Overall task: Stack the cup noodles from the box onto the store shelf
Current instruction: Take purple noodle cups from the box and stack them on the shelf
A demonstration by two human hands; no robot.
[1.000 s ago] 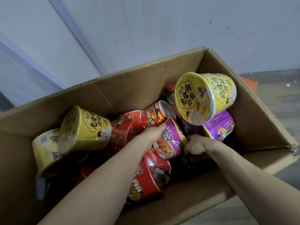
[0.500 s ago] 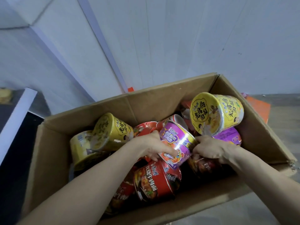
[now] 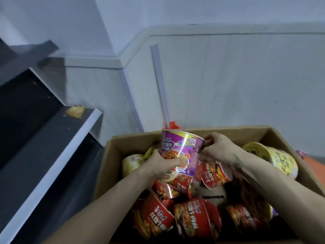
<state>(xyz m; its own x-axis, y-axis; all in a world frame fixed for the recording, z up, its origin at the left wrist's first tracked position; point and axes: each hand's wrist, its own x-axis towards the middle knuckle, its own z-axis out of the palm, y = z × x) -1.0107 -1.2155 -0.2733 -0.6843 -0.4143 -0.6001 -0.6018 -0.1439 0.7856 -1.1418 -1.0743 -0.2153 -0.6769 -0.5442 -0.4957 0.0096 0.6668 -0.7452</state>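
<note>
— What's on the far left?
— A dark store shelf with a white front edge (image 3: 44, 155).
— And the hands?
— The left hand (image 3: 158, 166) grips a purple foil noodle cup (image 3: 182, 148), held upright above the brown cardboard box (image 3: 109, 164). The right hand (image 3: 219, 150) curls at the cup's rim. I cannot tell whether it grips.

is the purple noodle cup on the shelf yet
No, the purple cup is upright over the cardboard box, held in the left hand, with the shelf off to its left.
</note>
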